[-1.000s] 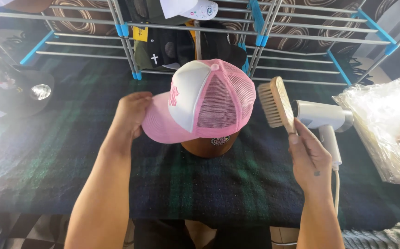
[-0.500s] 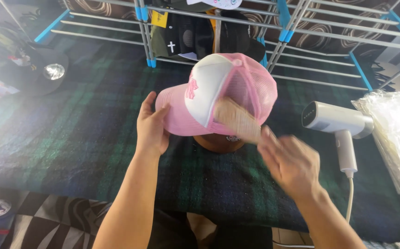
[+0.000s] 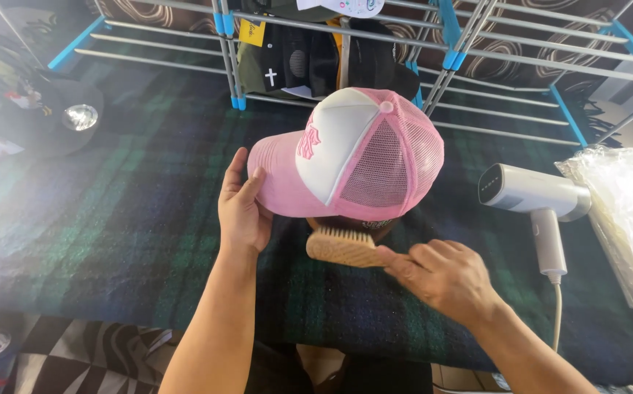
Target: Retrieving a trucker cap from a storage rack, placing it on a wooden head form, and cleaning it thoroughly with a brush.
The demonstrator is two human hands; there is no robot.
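Observation:
A pink and white mesh-back cap (image 3: 360, 157) sits on a dark rounded stand (image 3: 353, 225) over the plaid-covered table (image 3: 112, 219). My left hand (image 3: 242, 208) grips the cap's pink brim from the left. My right hand (image 3: 444, 276) holds a wooden bristle brush (image 3: 342, 246) by its handle. The brush lies level just under the cap's lower rear edge, bristles pointing up at it.
A white handheld steamer (image 3: 532, 197) with a cord lies at the right, beside a clear plastic bag (image 3: 627, 219). A metal rack with blue joints (image 3: 433, 44) holding dark caps (image 3: 309, 62) stands behind. Another dark cap (image 3: 61, 117) lies at the far left.
My right hand has brought the brush from the cap's right side across it and down to below its rear edge. My left hand has stayed on the brim.

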